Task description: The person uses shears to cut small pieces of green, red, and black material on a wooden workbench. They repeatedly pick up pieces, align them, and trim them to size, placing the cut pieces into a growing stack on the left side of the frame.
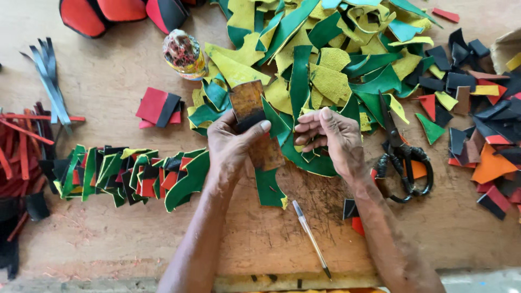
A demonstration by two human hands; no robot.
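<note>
My left hand (230,144) grips a brown, stained rectangular template (255,122), holding it upright over the wooden table. My right hand (331,138) hovers just right of it, fingers curled, touching a green leather piece (304,157) at the edge of the scrap pile. Nothing is pinched in the right hand that I can make out. A green cut piece (268,187) lies flat below the template. A pen (311,237) lies on the table between my forearms.
A big heap of green and yellow leather scraps (325,59) fills the top centre. Black scissors (401,154) lie to the right. Cut green, red and black pieces (130,173) form a row at left. A smeared glue jar (184,54) stands at the top; red strips (21,152) at far left.
</note>
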